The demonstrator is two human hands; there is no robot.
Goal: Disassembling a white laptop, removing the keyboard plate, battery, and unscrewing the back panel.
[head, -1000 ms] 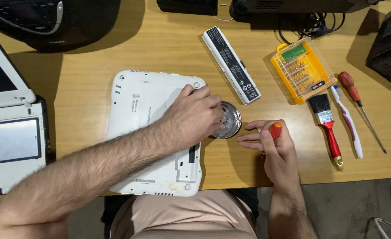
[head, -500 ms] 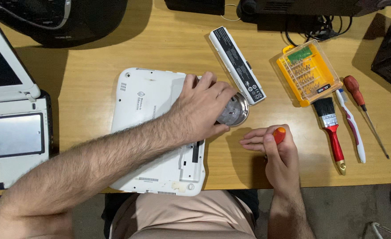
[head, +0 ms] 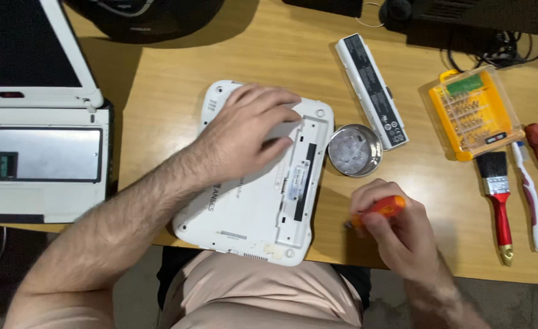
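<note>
Two hands | left hand (head: 253,131) flat atop white laptop (head: 263,195) | right hand (head: 397,228) seemingly gripping orange screwdriver (head: 383,208)

The left hand (head: 250,131) lies flat on the upturned white laptop (head: 256,195), which overhangs the near edge of the wooden surface (head: 159,109). The right hand (head: 397,228) grips an orange-handled screwdriver (head: 379,210) just beside the laptop's right side. A round metal dish (head: 355,150) sits between the laptop and a long white battery (head: 371,90).
</note>
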